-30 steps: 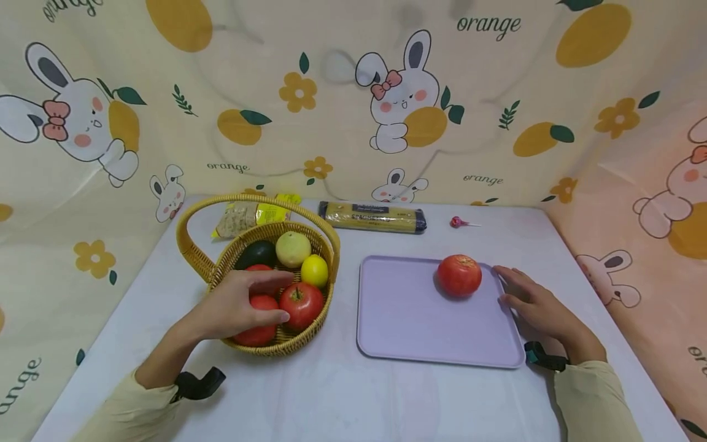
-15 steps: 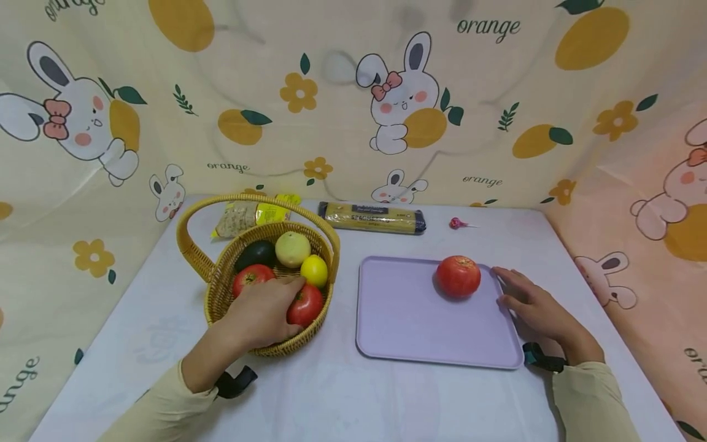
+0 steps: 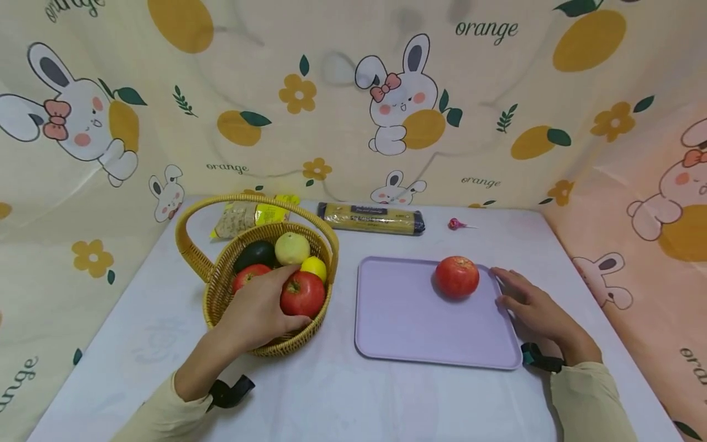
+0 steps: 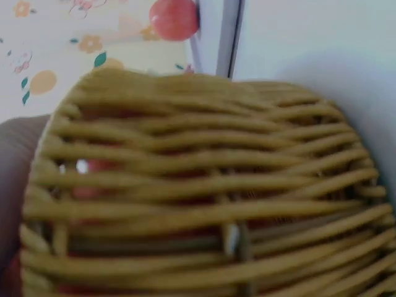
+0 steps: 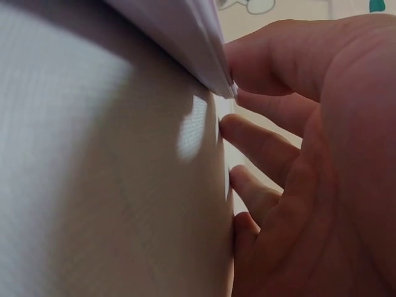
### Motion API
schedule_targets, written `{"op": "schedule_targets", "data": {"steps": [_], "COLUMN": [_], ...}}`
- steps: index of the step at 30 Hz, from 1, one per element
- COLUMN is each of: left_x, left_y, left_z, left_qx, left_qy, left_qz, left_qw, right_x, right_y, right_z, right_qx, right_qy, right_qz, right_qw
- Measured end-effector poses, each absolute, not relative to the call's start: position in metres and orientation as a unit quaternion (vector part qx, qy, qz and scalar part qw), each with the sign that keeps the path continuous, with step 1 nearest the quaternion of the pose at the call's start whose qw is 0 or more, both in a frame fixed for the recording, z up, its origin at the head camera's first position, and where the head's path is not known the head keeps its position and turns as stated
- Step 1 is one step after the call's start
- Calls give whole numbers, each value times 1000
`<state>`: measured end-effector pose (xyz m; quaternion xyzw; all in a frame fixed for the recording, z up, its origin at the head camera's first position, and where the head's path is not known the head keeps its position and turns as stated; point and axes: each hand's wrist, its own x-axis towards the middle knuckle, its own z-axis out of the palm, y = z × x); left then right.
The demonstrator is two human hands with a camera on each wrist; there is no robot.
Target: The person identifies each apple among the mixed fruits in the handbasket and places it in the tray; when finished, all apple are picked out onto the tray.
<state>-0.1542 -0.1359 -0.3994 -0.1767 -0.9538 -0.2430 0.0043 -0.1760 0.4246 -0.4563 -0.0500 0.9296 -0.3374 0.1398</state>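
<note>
My left hand (image 3: 258, 309) grips a red tomato (image 3: 303, 294) in the front right part of a wicker basket (image 3: 208, 307), thumb in front and fingers behind. In the left wrist view the basket's woven side (image 4: 204, 198) hides most of the hand. Behind the held tomato are a yellow lemon (image 3: 314, 268), a pale green round fruit (image 3: 292, 248), a dark green avocado-like fruit (image 3: 255, 256) and another red tomato (image 3: 247, 275). My right hand (image 3: 538, 309) rests at the right edge of a lilac tray (image 3: 420, 331), thumb against its rim. On that tray sits a tomato (image 3: 457, 277).
The basket's tall handle (image 3: 190, 245) arches over its far side. Along the back of the white table lie a yellow bag (image 3: 237, 220), a spaghetti pack (image 3: 370, 218) and a lollipop (image 3: 456, 223). A patterned cloth (image 3: 342, 92) hangs behind.
My left hand has moved right and down into the basket and closed round the front right tomato, which has since risen slightly. My right hand and the tray stay put.
</note>
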Motion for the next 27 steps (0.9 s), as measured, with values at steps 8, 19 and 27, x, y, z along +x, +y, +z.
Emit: {"op": "schedule_targets", "data": {"steps": [8, 19, 27], "left_x": [-149, -140, -143], "left_y": [-147, -144, -106], "left_z": [-395, -379, -374], "left_qx": [-196, -253, -307], "left_qy": [-873, -775, -765], "left_qz": [-443, -578, -566], "left_qw": [57, 10, -16], "right_x": [-175, -175, -176], "right_y": [423, 424, 424], "right_z": [-457, -457, -456], "right_qx": [-47, -42, -48], "right_qy": [930, 930, 926], "right_qz": [-336, -335, -346], "right_qw": [140, 147, 145]}}
